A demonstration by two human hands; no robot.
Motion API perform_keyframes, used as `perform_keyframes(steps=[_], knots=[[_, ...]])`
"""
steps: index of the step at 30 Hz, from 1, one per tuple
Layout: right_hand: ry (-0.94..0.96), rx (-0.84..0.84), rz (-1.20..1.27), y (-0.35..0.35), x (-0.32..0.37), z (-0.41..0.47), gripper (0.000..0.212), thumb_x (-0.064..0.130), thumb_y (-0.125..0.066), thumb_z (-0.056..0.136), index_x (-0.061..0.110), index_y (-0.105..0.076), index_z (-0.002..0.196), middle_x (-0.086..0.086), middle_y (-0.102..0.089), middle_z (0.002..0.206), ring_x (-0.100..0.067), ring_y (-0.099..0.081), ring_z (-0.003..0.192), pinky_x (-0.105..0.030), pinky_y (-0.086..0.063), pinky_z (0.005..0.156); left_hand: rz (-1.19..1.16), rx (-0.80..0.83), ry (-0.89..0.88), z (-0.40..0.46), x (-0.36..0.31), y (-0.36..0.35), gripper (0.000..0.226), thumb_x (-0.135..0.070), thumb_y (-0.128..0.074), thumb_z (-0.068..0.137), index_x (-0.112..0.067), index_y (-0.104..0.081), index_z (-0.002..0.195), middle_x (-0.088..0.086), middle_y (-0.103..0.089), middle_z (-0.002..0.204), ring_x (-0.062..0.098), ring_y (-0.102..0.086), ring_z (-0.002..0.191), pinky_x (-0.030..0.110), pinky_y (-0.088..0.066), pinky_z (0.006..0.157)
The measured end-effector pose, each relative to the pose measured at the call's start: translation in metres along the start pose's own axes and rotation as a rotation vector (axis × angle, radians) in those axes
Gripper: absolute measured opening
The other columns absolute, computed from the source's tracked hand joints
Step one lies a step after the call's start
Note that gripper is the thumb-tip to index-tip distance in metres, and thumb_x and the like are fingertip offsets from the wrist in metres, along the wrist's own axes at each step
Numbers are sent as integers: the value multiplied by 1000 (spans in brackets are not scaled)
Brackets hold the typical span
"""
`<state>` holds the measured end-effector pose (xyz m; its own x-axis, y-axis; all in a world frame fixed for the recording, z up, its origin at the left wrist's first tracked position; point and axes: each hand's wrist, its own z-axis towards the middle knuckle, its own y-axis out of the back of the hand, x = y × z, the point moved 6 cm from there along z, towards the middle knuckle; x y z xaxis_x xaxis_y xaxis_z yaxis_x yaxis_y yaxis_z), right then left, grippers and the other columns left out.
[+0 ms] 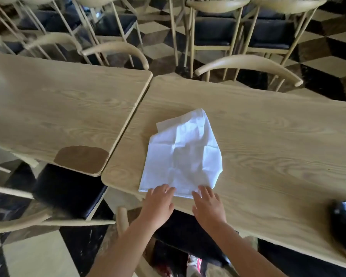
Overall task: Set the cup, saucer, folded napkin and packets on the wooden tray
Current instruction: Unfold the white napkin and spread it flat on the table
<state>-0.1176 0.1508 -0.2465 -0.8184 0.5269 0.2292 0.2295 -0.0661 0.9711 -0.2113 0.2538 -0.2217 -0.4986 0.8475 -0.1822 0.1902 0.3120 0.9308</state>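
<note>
A white napkin point(185, 154) lies spread on the right-hand wooden table point(268, 140), creased, with its far corners folded in toward a point. My left hand point(158, 204) rests flat with straight fingers on the napkin's near left edge. Just to its right, my right hand point(208, 206) touches the near right edge, fingers also straight. A dark, glossy object point(344, 222), blurred, sits at the table's right end; I cannot tell what it is. No wooden tray, saucer or packets are in view.
A second wooden table point(58, 108) abuts on the left, with a brown patch point(82, 158) at its near corner. Pale wooden chairs with dark seats point(248, 64) crowd the far side over a checkered floor. One chair point(68, 188) stands at near left.
</note>
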Motion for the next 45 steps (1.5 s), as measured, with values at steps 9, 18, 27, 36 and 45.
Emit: perform_keyframes(steps=[9, 18, 27, 36, 45], knots=[[17, -42, -44, -10, -2, 20, 41, 4, -81, 33, 15, -65, 69, -2, -63, 73, -23, -60, 66, -31, -51, 52, 32, -32, -160, 49, -25, -13, 25, -16, -49, 90, -14, -51, 115, 2, -52, 116, 22, -47, 111, 32, -38, 91], [-221, -170, 361, 29, -7, 18, 23, 5, -70, 59, 16, -54, 71, 4, -59, 65, -21, -57, 64, -31, -48, 56, -290, -53, -190, 52, -21, 21, 8, -19, -48, 91, -16, -56, 92, -4, -57, 84, 12, -52, 73, 19, -36, 63], [-298, -420, 559, 124, -8, 32, 14, 5, -64, 74, 16, -57, 79, 6, -58, 76, -17, -55, 66, -32, -46, 54, -663, 58, -309, 49, -23, 140, 14, -17, -62, 82, -15, -54, 70, -7, -51, 62, 5, -41, 56, 18, -31, 53], [-255, -668, 608, 208, -22, 29, 27, -15, -60, 67, 7, -62, 82, -1, -53, 87, -7, -58, 77, -11, -50, 58, -769, 248, -520, 26, -26, 216, 18, -14, -63, 81, -25, -54, 69, -14, -52, 65, 2, -43, 58, 15, -35, 56], [-272, -529, 568, 252, -46, 15, 36, -10, -57, 69, 26, -52, 67, 9, -57, 73, -3, -55, 76, -5, -38, 64, -500, 395, -485, 23, 24, 228, 31, -13, -67, 81, -31, -53, 61, -17, -50, 60, -1, -43, 58, 17, -32, 56]])
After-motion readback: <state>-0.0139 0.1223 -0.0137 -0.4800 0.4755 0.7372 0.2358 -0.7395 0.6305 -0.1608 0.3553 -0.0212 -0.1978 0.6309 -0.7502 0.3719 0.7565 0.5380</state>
